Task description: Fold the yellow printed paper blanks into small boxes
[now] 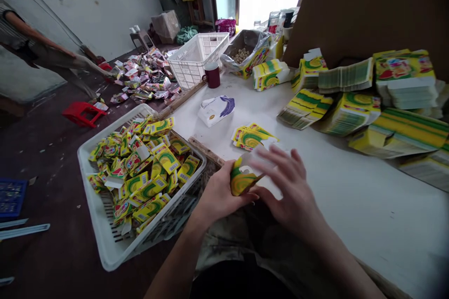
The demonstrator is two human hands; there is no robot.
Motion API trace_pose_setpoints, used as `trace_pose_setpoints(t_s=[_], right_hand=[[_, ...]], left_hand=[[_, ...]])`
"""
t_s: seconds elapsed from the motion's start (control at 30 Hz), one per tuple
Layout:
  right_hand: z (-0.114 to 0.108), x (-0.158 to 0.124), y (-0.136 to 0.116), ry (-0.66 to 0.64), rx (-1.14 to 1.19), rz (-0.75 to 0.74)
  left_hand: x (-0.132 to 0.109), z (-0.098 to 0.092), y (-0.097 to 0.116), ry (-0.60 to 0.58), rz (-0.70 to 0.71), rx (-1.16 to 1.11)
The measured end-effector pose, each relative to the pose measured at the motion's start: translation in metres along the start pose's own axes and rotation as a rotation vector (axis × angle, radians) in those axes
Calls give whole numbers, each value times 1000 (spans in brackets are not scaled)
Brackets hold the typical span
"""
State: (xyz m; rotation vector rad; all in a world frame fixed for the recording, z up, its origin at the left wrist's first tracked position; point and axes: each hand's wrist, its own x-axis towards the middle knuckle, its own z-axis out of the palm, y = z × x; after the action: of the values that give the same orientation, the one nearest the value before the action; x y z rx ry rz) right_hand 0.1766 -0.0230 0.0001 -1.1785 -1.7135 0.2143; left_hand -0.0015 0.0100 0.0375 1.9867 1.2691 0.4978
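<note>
In the head view my left hand (219,194) grips a small yellow-and-green carton (242,178) over the table's near edge. Its upper end, with pale flaps, is blurred and partly covered. My right hand (289,187) is spread just right of the carton, fingers apart and smeared by motion; its fingers pass over the flap end, and whether they touch it I cannot tell. Just beyond my hands, a few flat yellow cartons (250,138) lie overlapping on the white table (336,184).
Left of the table stands a white basket (105,238) heaped with yellow cartons. Stacks of flat cartons (354,112) line the right. Farther back are a tissue pack (216,110), a dark red mug (212,76) and an open lined box (242,53). A person (38,42) stands far left.
</note>
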Motion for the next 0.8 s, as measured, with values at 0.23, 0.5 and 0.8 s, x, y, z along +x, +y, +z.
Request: trace_pose_setpoints(t_s=[0.23,0.5,0.8], right_hand=[[16,-3,-10,-117,945,694],[15,-9,-10,-244,1106,776],[13,-8,-6,-239,763,583]], left_hand=[[-9,31,-7,177,36,54],[-13,32,-9,64,246,117],[-13,27,-4,57,146,121]])
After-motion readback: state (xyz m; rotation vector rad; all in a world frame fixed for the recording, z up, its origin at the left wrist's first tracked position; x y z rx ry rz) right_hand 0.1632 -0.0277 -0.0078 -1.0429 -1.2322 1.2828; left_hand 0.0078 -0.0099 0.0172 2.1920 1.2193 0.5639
